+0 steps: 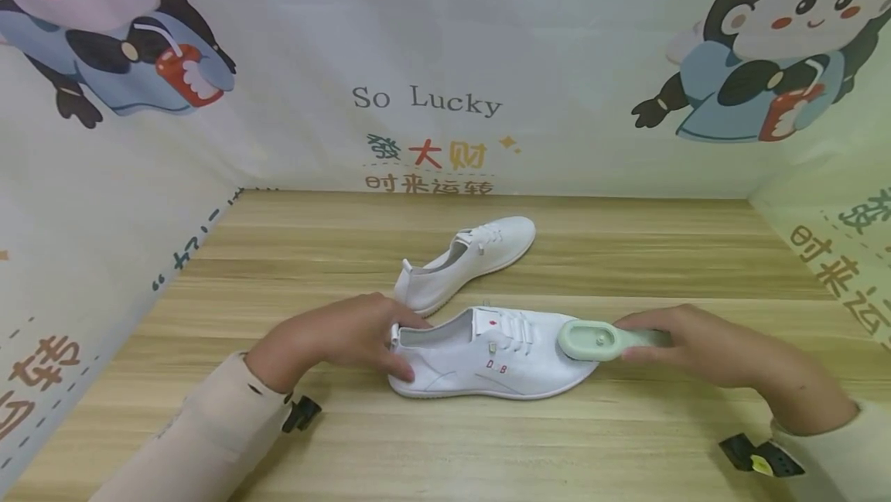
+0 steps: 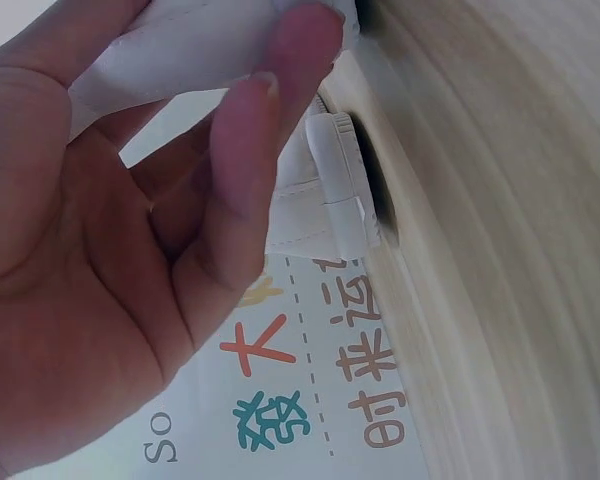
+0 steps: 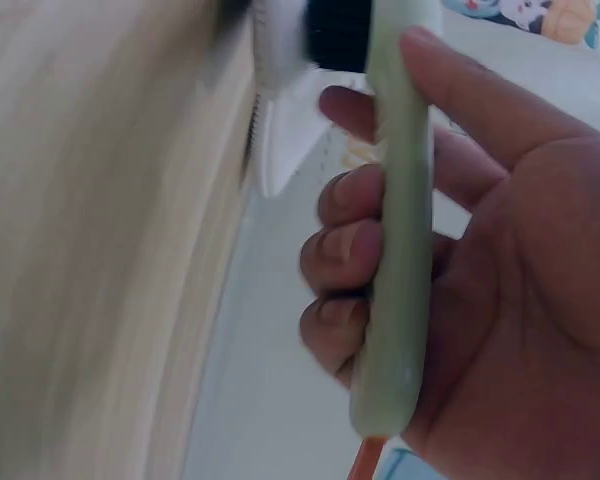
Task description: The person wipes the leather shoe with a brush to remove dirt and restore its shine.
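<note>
A white lace-up shoe [image 1: 445,369] with small red marks on its side lies sole down on the wooden surface, toe to the right. At its heel, my left hand [image 1: 355,333] pinches the shoe, thumb on the near side and fingers on the far side. My right hand [image 1: 703,343] grips the handle of a pale green brush [image 1: 588,339], whose head lies over the toe. In the right wrist view, the fingers curl round the brush handle [image 3: 405,250], and dark bristles [image 3: 340,35] face the shoe.
Behind the near shoe lies its matching white shoe [image 1: 501,245], toe to the upper right, its heel close to my left hand. A printed cloth [image 1: 431,38] with cartoon figures and lettering borders the wood-grain surface [image 1: 459,448] at the back and both sides.
</note>
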Demonstrator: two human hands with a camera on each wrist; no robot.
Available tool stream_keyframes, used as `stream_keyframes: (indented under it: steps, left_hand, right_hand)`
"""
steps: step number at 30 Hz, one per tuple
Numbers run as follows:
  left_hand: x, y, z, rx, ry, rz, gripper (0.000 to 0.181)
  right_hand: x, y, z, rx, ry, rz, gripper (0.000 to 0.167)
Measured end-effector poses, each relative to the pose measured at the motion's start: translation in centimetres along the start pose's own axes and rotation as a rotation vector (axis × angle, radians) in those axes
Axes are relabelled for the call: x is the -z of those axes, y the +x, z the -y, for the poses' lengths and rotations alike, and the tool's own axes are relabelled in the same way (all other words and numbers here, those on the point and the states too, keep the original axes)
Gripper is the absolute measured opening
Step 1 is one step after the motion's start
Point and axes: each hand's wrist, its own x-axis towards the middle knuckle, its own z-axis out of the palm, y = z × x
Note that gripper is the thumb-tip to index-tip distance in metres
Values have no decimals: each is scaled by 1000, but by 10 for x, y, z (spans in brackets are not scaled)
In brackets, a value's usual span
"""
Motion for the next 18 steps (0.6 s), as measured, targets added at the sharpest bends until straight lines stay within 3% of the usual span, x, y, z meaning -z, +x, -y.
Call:
stream_keyframes:
  steps: [5, 10, 15, 18]
  left_hand:
    - [-1, 0, 0, -20, 17, -6, 59]
    - [0, 0, 0, -33, 30, -5, 58]
    - [-1, 0, 0, -29, 21, 0, 58]
    - [-1, -1, 0, -26, 17, 1, 58]
  right_hand:
    - [-7, 5, 4, 71, -31, -70, 37]
    - [-8, 4, 4, 3, -106, -171, 38]
    - [-3, 1, 0, -61, -85, -120, 42]
    - [-3, 1, 0, -37, -26, -61, 42]
